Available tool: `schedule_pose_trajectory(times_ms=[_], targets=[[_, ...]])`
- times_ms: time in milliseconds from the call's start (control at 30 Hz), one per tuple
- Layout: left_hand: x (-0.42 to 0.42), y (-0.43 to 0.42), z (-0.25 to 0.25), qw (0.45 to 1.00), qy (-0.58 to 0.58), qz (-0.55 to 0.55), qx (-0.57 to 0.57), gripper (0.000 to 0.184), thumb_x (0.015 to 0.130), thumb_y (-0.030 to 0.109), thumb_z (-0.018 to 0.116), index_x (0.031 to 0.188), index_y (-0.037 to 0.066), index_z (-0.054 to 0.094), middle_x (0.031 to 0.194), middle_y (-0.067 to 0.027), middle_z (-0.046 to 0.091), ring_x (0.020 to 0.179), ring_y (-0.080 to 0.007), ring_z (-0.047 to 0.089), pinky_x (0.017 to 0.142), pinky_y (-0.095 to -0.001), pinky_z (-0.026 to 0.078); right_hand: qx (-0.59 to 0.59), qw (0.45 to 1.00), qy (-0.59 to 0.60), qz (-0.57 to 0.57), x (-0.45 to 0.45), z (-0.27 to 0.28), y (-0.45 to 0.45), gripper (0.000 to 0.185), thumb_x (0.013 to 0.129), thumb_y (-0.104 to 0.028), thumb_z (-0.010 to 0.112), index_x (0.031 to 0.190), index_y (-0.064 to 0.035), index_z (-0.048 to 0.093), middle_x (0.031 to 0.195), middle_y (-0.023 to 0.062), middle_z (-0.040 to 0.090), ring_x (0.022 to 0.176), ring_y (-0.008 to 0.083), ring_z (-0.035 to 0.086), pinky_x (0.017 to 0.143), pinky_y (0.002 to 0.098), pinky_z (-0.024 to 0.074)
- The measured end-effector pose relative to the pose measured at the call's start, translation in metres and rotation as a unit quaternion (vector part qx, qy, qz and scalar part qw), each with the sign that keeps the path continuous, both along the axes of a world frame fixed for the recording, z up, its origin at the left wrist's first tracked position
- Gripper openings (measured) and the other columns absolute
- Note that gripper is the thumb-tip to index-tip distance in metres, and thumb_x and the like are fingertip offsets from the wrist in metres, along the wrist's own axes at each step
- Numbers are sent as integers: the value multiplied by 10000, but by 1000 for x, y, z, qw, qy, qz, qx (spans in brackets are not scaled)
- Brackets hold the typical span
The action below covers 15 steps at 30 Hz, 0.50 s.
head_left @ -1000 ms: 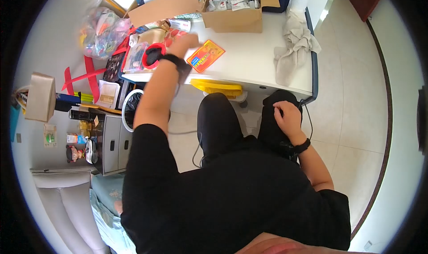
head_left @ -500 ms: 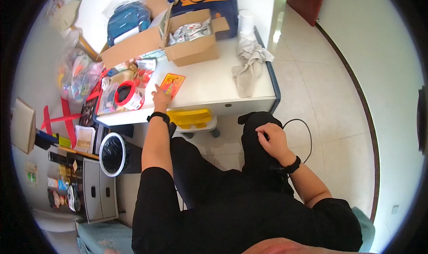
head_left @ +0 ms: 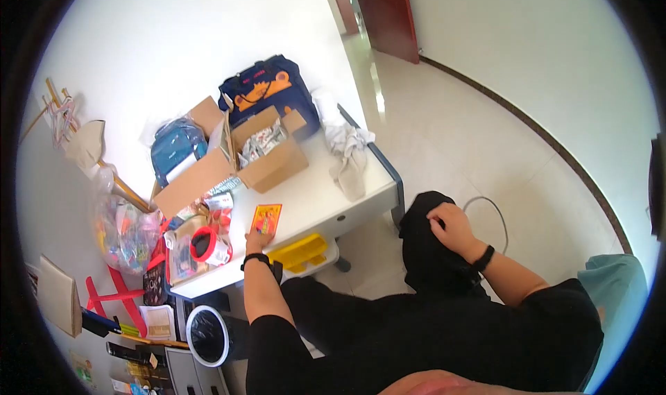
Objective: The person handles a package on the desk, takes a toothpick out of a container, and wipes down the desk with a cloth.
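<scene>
My left hand [head_left: 258,241] is at the near edge of a flat orange-and-red packet [head_left: 267,219], by the front of the white desk [head_left: 312,204]. Its fingers are closed on the lower edge of the packet, and the fingertips are partly hidden. On my raised knee rests my right hand [head_left: 454,228], its fingers curled loosely together with nothing visible in them. Left of the packet stands a red-rimmed white tub [head_left: 220,251] with something dark inside.
Farther back are an open carton [head_left: 281,166] of wrapped packs, a blue bag in another box [head_left: 191,173] and a navy bag [head_left: 302,97]. A grey cloth [head_left: 349,173] lies near the right edge. Below are a yellow-topped stool [head_left: 298,253] and a lined bin [head_left: 208,336].
My view has tilted, so the desk appears lower and turned. My left hand has gone from a finger pointing on the packet to gripping its near edge. The right hand stays on the knee.
</scene>
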<state>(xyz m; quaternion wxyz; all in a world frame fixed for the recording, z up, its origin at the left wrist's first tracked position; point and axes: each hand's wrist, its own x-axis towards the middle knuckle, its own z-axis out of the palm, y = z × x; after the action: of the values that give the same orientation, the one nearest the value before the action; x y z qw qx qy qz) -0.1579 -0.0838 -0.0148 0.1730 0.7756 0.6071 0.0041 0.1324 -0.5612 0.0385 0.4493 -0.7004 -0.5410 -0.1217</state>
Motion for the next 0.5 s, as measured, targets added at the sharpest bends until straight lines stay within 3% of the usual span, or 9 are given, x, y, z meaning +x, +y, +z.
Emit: schedule_pose_trajectory(times_ms=[67, 100, 200, 233, 300, 333, 367, 433, 500], targets=[[-1, 16, -11, 999, -28, 23, -27, 898, 592, 421, 763, 1332, 93, 375, 1406, -282, 206, 1170, -398, 440, 994, -361, 383, -15, 999, -2, -33, 3, 8, -11, 60, 729, -62, 580, 788, -53, 590, 735, 101, 567, 724, 294, 561, 653, 378, 446], [-1, 14, -3, 998, -29, 26, -47, 992, 576, 408, 792, 1377, 110, 288, 1424, -288, 116, 1180, -406, 434, 963, -375, 418, -16, 1000, -11, -23, 10, 14, -11, 60, 729, -62, 580, 788, -53, 590, 735, 101, 567, 724, 294, 561, 653, 378, 446], [-7, 49, -23, 1000, 17, 4, -5, 1083, 572, 428, 799, 1414, 129, 187, 1420, -292, 132, 1189, -424, 424, 962, -401, 417, -214, 968, 118, -48, 26, 45, 2, 117, 756, -107, 564, 825, -22, 603, 749, 138, 602, 701, 280, 597, 636, 352, 473], [-3, 52, -24, 1000, 10, 14, -4, 1144, 576, 430, 802, 1428, 128, 101, 1407, -313, 140, 1185, -435, 425, 959, -417, 418, -243, 962, 123, 0, 38, 55, 16, 132, 766, -130, 576, 833, -19, 601, 754, 145, 605, 698, 282, 596, 637, 352, 473], [-8, 52, -29, 999, -15, 29, 9, 1163, 584, 439, 796, 1419, 57, 84, 1370, -349, 196, 1163, -452, 434, 956, -417, 415, -297, 944, 131, 60, 54, 72, 45, 152, 776, -153, 588, 841, -16, 600, 760, 153, 608, 696, 285, 596, 639, 353, 472], [-9, 50, -29, 998, -40, 41, 4, 1119, 601, 430, 783, 1407, 30, 118, 1362, -343, 227, 1150, -450, 444, 953, -408, 419, -310, 939, 82, 125, 56, 79, 67, 159, 780, -156, 594, 855, -16, 603, 763, 141, 608, 687, 262, 591, 628, 342, 469], [-11, 46, -24, 998, -42, 37, -5, 1044, 624, 403, 769, 1381, -10, 180, 1283, -311, 393, 1105, -402, 506, 916, -395, 445, -319, 927, 40, 192, 53, 85, 89, 167, 785, -159, 600, 869, -15, 607, 765, 130, 608, 678, 238, 586, 618, 330, 467], [-16, 41, -30, 987, -140, 4, 74, 622, 666, 333, 735, 1099, -53, 509, 933, -210, 648, 896, -320, 630, 776, -369, 495, -313, 916, 9, 249, 45, 95, 136, 194, 803, -177, 605, 905, -13, 602, 779, 132, 611, 697, 244, 583, 637, 325, 469], [-24, 47, -44, 960, -276, 34, 27, 367, 730, 287, 686, 902, -19, 581, 740, -134, 644, 675, -237, 627, 596, -331, 498, -286, 911, 15, 298, 33, 100, 182, 213, 808, -193, 612, 918, -10, 604, 754, 119, 601, 698, 216, 587, 643, 307, 466]])
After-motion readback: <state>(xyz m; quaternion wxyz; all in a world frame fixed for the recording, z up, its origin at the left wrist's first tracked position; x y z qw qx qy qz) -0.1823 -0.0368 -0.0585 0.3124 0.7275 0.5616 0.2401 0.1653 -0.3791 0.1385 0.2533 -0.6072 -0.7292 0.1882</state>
